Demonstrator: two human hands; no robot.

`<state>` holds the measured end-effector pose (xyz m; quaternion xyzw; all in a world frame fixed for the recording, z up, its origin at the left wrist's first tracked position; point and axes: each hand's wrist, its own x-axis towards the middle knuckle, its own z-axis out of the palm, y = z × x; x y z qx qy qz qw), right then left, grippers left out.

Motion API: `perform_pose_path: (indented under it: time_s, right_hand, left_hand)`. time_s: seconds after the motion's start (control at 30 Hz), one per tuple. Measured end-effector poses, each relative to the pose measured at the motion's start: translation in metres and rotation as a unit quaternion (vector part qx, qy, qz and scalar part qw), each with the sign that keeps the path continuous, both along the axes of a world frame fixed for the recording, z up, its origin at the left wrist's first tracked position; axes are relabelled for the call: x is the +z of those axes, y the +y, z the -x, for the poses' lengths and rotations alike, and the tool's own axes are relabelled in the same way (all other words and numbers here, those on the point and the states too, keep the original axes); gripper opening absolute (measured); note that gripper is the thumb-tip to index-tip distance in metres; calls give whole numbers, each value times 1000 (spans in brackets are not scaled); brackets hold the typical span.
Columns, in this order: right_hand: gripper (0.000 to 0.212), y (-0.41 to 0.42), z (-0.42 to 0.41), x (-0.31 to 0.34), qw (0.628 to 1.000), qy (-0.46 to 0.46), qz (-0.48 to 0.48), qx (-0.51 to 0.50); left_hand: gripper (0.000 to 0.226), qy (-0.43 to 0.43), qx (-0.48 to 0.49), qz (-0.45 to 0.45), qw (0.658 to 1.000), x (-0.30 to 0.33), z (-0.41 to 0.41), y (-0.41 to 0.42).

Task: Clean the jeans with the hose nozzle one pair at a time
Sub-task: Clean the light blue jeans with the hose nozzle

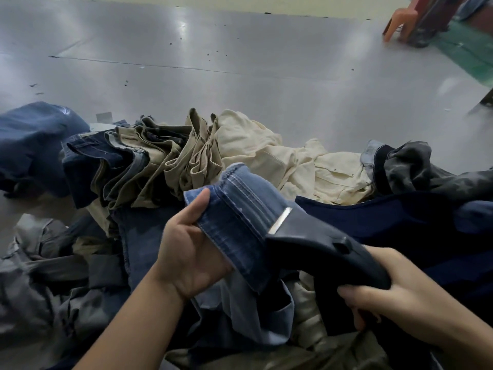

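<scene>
The single head view looks forward and down, close over the hands (pixel 280 273) (wide-angle, edges curved).

Faded blue jeans (pixel 240 217), a black nozzle (pixel 325 252), khaki and cream garments (pixel 266 153), grey table (pixel 240 62).

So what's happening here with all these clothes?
A person is cleaning jeans one pair at a time. The left hand grips the hem of a blue jeans leg, holding it up, while the right hand holds a dark hose nozzle with its flat tip against the denim. Around them on the grey table lies a heap of khaki trousers, cream garments and other jeans.
</scene>
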<state>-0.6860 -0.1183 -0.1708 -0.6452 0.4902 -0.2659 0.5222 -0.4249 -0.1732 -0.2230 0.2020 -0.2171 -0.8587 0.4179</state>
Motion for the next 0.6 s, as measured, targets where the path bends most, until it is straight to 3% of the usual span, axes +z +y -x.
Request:
perform_pose_path:
  time_s: [0.1,0.17,0.27,0.6]
  right_hand:
    - [8,-1,12,7,999,-22,3,-40]
    - [13,1,13,11,999,-26,-9,-28]
    - [37,2,4,6,1000,6,-6,5]
    - [24,1,-12,0,998,43,33,33]
  left_hand:
    - [62,4,45,7,999,4,-7,0]
    - [54,-26,41,2,999,2,-6,0]
    - [50,8,7,10,1000,-2,1,4]
    - [50,-4,-27,-3,1000,-4,13,4]
